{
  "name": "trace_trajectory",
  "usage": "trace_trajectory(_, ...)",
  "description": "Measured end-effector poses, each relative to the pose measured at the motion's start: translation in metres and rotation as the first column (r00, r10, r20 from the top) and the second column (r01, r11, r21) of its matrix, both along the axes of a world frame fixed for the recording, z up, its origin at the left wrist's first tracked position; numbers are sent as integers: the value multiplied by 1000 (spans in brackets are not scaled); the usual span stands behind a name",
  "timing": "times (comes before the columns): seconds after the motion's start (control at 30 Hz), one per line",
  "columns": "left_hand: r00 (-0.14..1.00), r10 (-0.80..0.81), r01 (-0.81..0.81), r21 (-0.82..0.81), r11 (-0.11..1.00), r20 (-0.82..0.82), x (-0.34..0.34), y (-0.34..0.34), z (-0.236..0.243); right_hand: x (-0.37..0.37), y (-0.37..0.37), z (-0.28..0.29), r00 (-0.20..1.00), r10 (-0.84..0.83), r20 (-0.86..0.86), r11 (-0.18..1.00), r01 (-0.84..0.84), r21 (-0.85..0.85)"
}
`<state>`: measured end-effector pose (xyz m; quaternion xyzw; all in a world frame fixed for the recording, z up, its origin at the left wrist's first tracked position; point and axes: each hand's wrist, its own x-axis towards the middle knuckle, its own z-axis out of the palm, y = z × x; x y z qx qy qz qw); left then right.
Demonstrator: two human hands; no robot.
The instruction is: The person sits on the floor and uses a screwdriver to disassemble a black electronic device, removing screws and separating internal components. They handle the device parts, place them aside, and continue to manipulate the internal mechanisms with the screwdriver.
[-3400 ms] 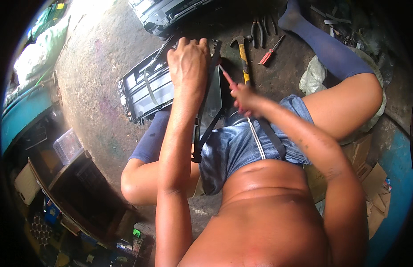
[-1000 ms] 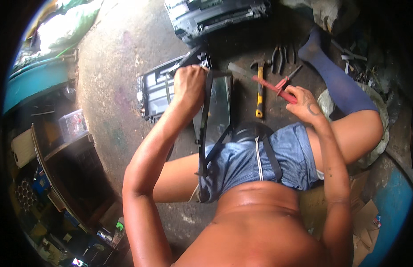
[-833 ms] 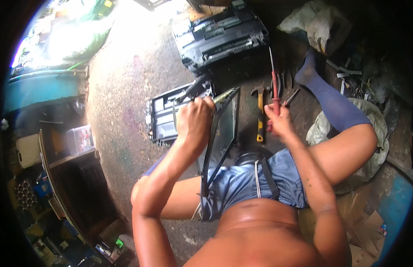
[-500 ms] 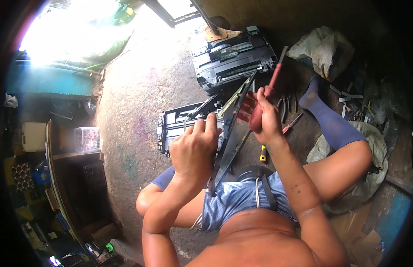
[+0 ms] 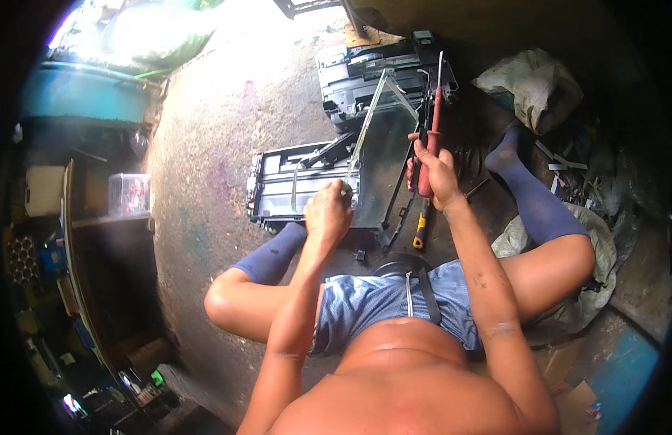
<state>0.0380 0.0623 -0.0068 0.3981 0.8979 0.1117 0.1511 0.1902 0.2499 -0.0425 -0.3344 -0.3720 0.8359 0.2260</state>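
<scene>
My left hand point(image 5: 327, 210) is closed on the edge of a transparent glass panel point(image 5: 376, 174) with a pale strip along it, held in front of me above the floor. My right hand point(image 5: 436, 177) grips a red-handled screwdriver point(image 5: 436, 116), shaft pointing away from me, beside a long black frame strip point(image 5: 397, 217) at the panel's right; whether it also grips the strip is unclear. Below lie a grey and black plastic assembly point(image 5: 274, 188), a yellow-handled hammer point(image 5: 421, 229) and a small black piece point(image 5: 360, 255). Beyond them sits a larger black plastic housing point(image 5: 350, 94).
I sit on the concrete floor point(image 5: 198, 181) with legs spread. A shelf unit point(image 5: 111, 275) and clear plastic box point(image 5: 129, 194) stand left, a blue ledge point(image 5: 89, 98) farther back. A sack point(image 5: 528, 87) and scraps point(image 5: 568, 163) lie right, metal legs point(image 5: 354, 18) at the back.
The panel has moved out from my lap and away from me. My left hand is lower on its edge. My right hand brought the screwdriver up beside the panel; its shaft is more upright.
</scene>
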Motion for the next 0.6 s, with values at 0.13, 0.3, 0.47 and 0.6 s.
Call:
trace_trajectory(0.13, 992, 111, -113, 49, 992, 59, 18, -12, -86, 17, -1, -61, 979, -12, 202, 979, -30, 204)
trace_trajectory(0.3, 984, 159, -165, 67, 984, 78, 3, -9, -100, 37, 5, -71, 936, -27, 350, 963, -70, 262)
trace_trajectory(0.47, 920, 335, -345, 12, 939, 205, -12, -13, -117, 56, 6, -89, 902, -93, 422, 958, -34, 285)
trace_trajectory(0.6, 926, 349, -357, 36, 933, 146, -18, -19, -136, 80, 6, -96, 873, -153, 464, 967, 37, 251)
